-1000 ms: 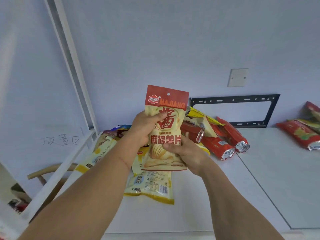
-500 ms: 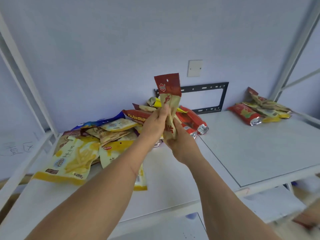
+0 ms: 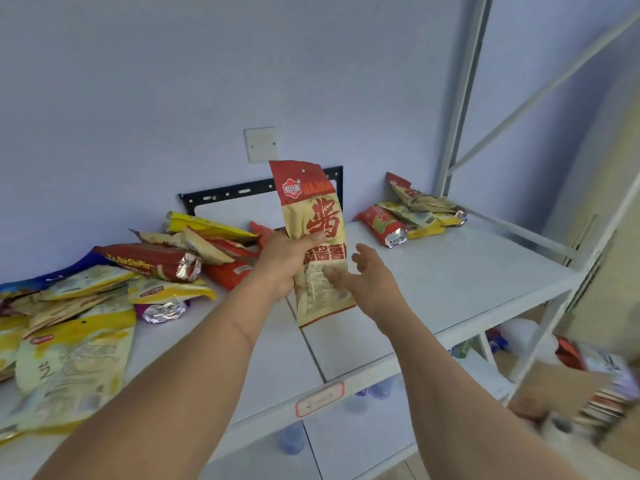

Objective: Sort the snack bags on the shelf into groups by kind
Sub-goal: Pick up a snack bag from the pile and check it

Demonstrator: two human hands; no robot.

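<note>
The chip bag (image 3: 313, 237) stood nearly upright above the shelf (image 3: 450, 271), long axis vertical, red header uppermost, top leaning slightly left. It was cream-coloured with large red characters and a creased lower half. The left hand (image 3: 287, 261) gripped its middle, fingers curled round it. The right hand (image 3: 367, 282) was spread open, fingertips touching the lower front.

Soft, even daylight fills the scene, with only faint shadows on the white shelf (image 3: 450, 271). Wide-angle distortion bends the shelf posts (image 3: 460, 98) near the edges. The lower right corner is smeared by motion blur.
</note>
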